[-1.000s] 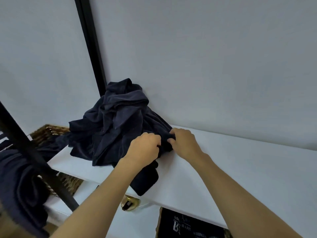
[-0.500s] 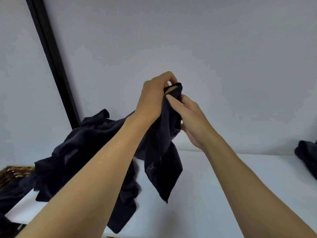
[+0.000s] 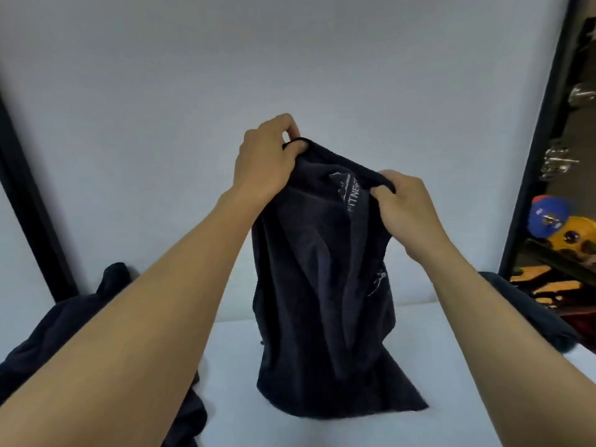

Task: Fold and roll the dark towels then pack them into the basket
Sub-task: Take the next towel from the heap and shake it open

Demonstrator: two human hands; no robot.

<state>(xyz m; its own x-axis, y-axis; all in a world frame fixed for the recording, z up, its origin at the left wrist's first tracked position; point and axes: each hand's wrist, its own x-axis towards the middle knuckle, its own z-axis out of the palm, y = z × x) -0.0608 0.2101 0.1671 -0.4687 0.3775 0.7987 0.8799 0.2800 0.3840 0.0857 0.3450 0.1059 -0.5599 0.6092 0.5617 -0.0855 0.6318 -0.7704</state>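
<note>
White desk [image 3: 451, 414] below: left hand [image 3: 264, 166] and right hand [image 3: 408, 209], each grip clamped on its top edge, hold a dark navy terry towel [image 3: 322, 301] up, hem touching desk

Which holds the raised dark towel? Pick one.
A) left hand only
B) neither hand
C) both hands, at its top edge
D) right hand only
C: the left hand and the right hand each pinch the top edge of the dark towel.

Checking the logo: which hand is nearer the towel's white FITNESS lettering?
Right. The right hand pinches the towel edge beside the lettering; the left hand grips the corner farther away.
</note>
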